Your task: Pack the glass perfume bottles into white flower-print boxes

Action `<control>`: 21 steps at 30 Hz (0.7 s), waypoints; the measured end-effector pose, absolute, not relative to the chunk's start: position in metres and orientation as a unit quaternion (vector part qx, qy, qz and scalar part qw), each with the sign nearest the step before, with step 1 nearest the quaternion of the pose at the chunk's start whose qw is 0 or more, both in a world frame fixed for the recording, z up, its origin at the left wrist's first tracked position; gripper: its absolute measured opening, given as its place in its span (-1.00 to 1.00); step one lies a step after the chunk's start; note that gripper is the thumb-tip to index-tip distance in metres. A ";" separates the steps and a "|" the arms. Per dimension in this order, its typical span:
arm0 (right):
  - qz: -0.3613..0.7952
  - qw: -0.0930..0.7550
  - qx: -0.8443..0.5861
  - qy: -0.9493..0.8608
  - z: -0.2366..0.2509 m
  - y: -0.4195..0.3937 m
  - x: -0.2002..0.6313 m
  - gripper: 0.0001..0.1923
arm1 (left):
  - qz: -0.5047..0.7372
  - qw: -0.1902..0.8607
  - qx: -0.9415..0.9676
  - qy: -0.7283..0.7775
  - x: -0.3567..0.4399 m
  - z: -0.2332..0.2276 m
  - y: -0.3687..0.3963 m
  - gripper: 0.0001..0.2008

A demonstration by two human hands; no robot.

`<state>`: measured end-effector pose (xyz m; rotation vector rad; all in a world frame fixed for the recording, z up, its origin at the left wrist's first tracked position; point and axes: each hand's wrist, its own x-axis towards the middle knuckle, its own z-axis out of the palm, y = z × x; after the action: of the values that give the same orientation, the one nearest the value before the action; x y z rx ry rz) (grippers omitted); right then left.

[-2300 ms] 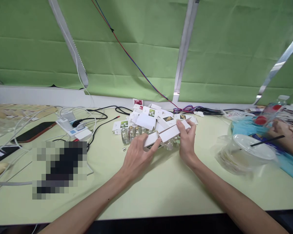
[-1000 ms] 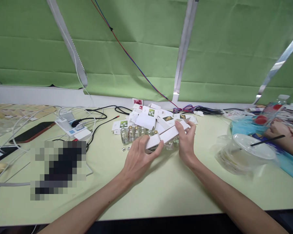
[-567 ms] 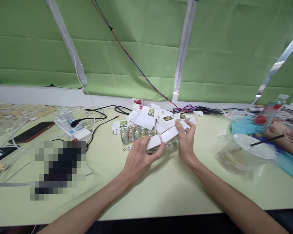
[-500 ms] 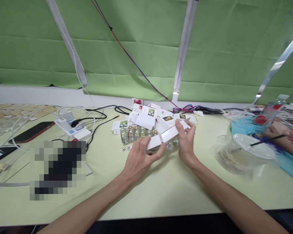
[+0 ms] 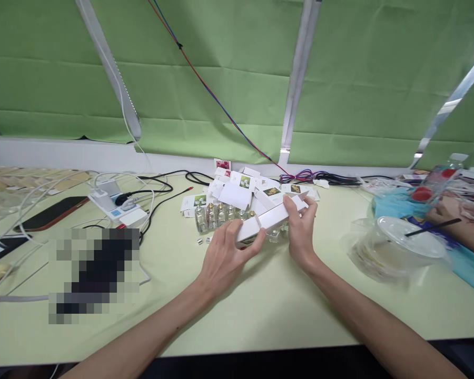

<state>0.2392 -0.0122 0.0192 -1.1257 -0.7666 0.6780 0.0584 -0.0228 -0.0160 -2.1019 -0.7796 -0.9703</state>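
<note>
A long white cardboard box point(image 5: 277, 216) is held slantwise above the table between my two hands. My left hand point(image 5: 226, 252) grips its lower left end between thumb and fingers. Around the upper right end my right hand point(image 5: 301, 226) is closed, thumb on top. A seam crosses the box near its middle. Just behind my left hand stands a row of small glass bottles point(image 5: 221, 216) with liquid in them. More glass shows partly beneath the box, mostly hidden. Small silvery caps point(image 5: 199, 241) lie by the bottles. Behind is a heap of white cartons point(image 5: 237, 196) with flower pictures.
On the left are a power strip point(image 5: 128, 215), tangled cables, a phone point(image 5: 51, 213) and a blurred-out dark item point(image 5: 98, 268). To the right stands a lidded plastic cup point(image 5: 411, 237) with a black straw, in a clear bag. Another person's hand point(image 5: 444, 210) is beyond it.
My hands and the white box stay almost exactly where they were. At the far right, the other person's hand has shifted slightly.
</note>
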 end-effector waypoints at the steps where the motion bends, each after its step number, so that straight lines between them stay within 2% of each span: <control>1: 0.306 0.725 -0.508 -0.350 0.019 -0.012 0.239 -0.34 | -0.374 0.342 -0.808 -0.300 0.058 -0.016 -0.023 -0.31; 21: 0.310 0.722 -0.500 -0.364 0.021 -0.015 0.238 -0.29 | -0.372 0.343 -0.798 -0.328 0.056 -0.027 -0.019 -0.23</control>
<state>0.2380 -0.0150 0.0213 -1.1050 -0.8032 0.6849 0.0561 -0.0187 -0.0267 -2.0730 -0.8527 -0.9682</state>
